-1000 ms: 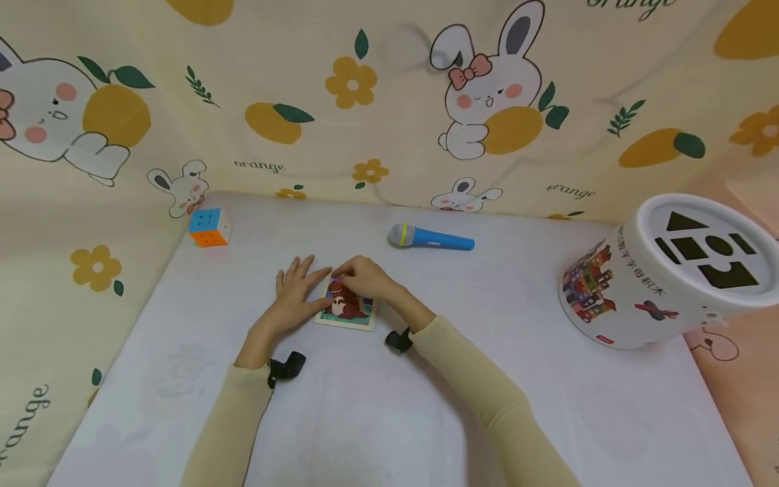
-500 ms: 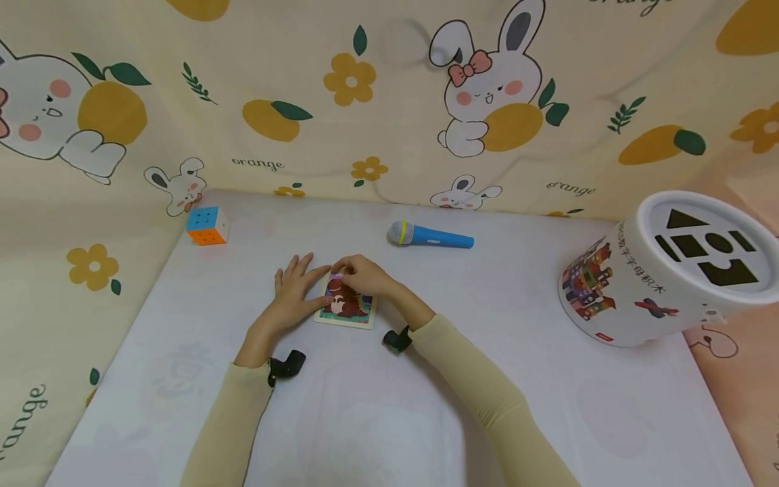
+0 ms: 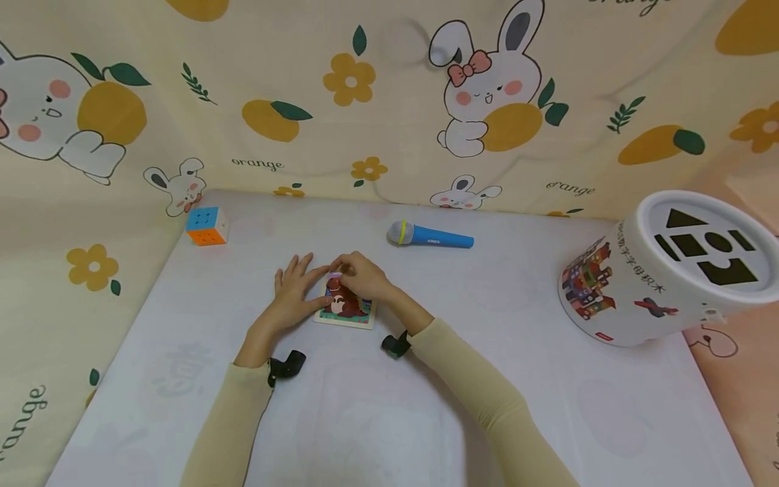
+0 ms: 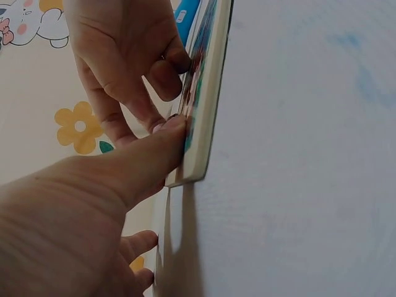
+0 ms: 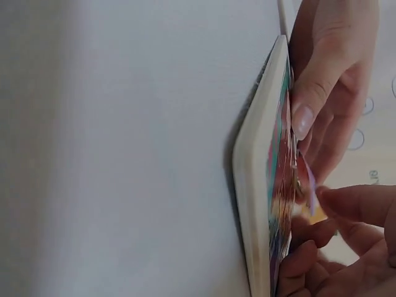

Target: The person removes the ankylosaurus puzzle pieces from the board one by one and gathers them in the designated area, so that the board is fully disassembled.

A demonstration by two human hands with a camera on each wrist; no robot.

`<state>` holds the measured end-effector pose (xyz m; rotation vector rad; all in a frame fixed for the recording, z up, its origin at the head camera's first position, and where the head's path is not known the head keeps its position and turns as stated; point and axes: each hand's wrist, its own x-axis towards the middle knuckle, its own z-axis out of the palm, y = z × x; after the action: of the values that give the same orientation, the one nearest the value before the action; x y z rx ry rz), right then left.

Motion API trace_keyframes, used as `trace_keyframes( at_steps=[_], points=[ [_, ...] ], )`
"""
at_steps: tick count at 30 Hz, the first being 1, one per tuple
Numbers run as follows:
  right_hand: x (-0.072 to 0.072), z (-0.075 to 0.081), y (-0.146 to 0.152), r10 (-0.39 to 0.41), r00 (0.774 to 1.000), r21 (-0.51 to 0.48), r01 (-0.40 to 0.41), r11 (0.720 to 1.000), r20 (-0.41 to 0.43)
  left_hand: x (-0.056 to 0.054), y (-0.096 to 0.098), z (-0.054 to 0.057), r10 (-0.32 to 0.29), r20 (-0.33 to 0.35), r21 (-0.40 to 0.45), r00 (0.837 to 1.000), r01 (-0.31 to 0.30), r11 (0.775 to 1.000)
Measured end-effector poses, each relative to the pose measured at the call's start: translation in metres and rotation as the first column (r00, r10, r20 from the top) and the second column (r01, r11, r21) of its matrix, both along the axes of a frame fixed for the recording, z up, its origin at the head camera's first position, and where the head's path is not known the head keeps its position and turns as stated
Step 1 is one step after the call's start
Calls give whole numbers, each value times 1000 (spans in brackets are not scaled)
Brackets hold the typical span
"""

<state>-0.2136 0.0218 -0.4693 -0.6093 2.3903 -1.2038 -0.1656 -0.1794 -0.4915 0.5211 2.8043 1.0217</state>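
Note:
A small wooden jigsaw puzzle (image 3: pixel 345 312) with a brown dinosaur picture lies flat on the white table. My left hand (image 3: pixel 293 292) rests at its left side, fingers spread, with the thumb touching the picture. Over the puzzle's upper part, my right hand (image 3: pixel 365 278) pinches a thin puzzle piece (image 5: pixel 309 185) with a purple edge, tilted up from the board in the right wrist view. In the left wrist view, the puzzle's pale edge (image 4: pixel 207 136) shows beside the left thumb. The right hand's fingers hide part of the picture.
A blue toy microphone (image 3: pixel 435 237) lies behind the hands. At the back left sits a puzzle cube (image 3: pixel 208 226). On the right stands a big white bucket (image 3: pixel 633 291) with shaped holes in its lid. A patterned cloth (image 3: pixel 389 122) hangs behind the table.
My right hand has shifted very slightly up over the puzzle, still pinching the piece. The left hand and the puzzle stay in place.

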Motion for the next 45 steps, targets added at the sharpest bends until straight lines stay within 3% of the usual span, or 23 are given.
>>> trace_keyframes(
  at_steps=[5,14,21,26,34,45],
  points=[
    [2,0,-1,-38,999,-89,39,995,16,1,-1,-1,8,-11,-2,1000,-8,1000],
    [3,-2,-1,-143,990,-136,143,980,12,2,1,-1,11,-21,-8,1000,-11,1000],
    [0,5,19,-230,973,-203,229,952,20,2,2,-2,12,-2,-14,1000,-12,1000],
    [0,9,45,-281,960,-176,278,944,6,2,1,-4,15,-5,-7,1000,-15,1000],
    [7,9,80,-295,956,-96,294,951,3,3,0,-3,10,3,14,1000,-10,1000],
    [10,3,94,-314,949,-44,315,948,32,2,0,0,3,5,20,1000,-3,1000]
  ],
)
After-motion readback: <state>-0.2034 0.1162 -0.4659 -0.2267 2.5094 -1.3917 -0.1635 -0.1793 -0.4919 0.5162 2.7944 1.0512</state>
